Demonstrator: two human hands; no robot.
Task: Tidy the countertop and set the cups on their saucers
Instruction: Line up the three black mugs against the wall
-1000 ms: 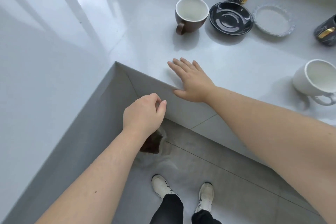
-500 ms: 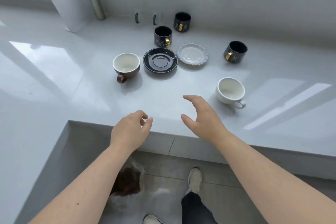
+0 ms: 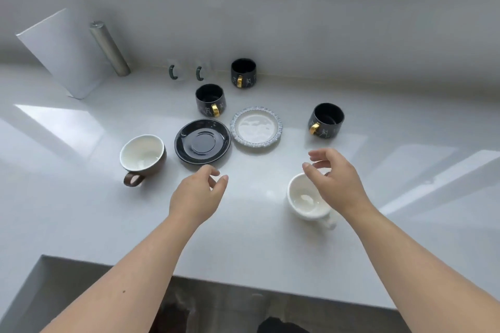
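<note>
1. Both hands out over the white bench [image 3: 81, 224], empty.
2. Left hand [image 3: 196, 196]: loosely curled, thumb and fingers apart, gripping nothing; hovering just short of the black saucer [image 3: 203, 141].
3. Right hand [image 3: 334, 182]: half open, fingers spread and bent, over the far rim of the white cup [image 3: 304, 199]; contact with the rim unclear, no grip visible.
4. White cup upright on the bench, handle toward the near right, not on a saucer.
5. Brown cup [image 3: 142, 157] with white inside, left of the black saucer, handle toward the near edge, standing on the bench.
6. Black saucer and white saucer with blue rim [image 3: 256, 126] side by side mid-bench, both bare.
7. Three black cups with gold handles: one [image 3: 211, 100] just behind the black saucer, one [image 3: 326, 120] right of the white saucer, one [image 3: 243, 73] near the back wall.
8. Far left: white board [image 3: 65, 54] leaning on a metal cylinder [image 3: 109, 48].
</note>
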